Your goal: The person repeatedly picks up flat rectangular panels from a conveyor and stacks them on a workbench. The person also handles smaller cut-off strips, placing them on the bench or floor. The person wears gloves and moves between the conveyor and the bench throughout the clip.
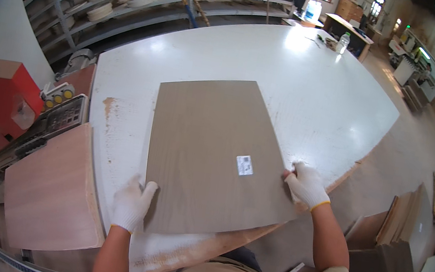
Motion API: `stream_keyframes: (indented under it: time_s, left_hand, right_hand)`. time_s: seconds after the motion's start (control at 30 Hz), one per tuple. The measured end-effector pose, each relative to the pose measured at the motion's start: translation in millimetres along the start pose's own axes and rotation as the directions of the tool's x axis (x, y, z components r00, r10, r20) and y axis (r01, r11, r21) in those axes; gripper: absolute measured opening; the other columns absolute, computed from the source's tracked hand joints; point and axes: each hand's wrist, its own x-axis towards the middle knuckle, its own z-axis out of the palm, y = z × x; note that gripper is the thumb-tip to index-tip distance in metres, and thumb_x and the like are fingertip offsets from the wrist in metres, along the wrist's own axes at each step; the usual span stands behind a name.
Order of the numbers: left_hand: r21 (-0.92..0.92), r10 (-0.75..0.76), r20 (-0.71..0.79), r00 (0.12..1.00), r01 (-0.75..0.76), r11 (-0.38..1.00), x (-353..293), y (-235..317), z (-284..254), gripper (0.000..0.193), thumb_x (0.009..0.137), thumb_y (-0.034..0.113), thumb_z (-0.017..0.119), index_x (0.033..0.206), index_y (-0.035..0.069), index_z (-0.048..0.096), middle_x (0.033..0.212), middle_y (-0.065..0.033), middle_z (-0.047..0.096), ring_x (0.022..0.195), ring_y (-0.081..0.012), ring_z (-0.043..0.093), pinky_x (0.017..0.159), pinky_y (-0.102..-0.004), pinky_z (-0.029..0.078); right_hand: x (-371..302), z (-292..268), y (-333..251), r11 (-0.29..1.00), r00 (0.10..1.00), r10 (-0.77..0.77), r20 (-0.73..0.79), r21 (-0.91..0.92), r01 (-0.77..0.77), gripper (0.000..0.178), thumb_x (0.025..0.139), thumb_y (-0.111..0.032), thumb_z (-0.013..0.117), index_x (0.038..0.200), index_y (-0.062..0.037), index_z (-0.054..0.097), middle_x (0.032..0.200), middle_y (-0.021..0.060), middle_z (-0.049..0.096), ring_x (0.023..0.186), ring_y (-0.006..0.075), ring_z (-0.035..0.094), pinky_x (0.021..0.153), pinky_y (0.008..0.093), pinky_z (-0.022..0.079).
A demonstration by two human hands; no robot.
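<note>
Grey-brown, wood-grained flat panel point(209, 152) with a small white printed label point(244, 165) lies over a broad white worktable point(331, 103), its lower right corner reaching the table's worn brown front edge. At its left side, near the lower corner, the left hand in a white knitted glove point(131, 205) sets its thumb against the edge, fingers loosely spread; I cannot tell whether it grips. The right hand in a matching yellow-cuffed glove point(308, 188) grasps the opposite edge with bent fingers. Left of the table are a pinkish rectangular wooden board point(55, 190) and a bright red box-shaped machine housing point(8, 94).
</note>
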Motion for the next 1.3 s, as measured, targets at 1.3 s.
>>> stream_keyframes:
  time_s: [1.3]
  left_hand:
    - [-0.398, 0.143, -0.059, 0.988, -0.154, 0.904, -42, -32, 77, 0.073, 0.100, 0.029, 0.070, 0.162, 0.003, 0.041, 0.166, -0.0275, 0.038, 0.155, -0.0417, 0.032, 0.130, -0.0466, 0.022]
  right_hand:
    - [38, 75, -23, 0.985, 0.974, 0.172, -0.144, 0.048, -0.167, 0.065, 0.099, -0.046, 0.054, 0.140, 0.0041, 0.057, 0.148, 0.0275, 0.055, 0.133, 0.0422, 0.059, 0.110, 0.0498, 0.048]
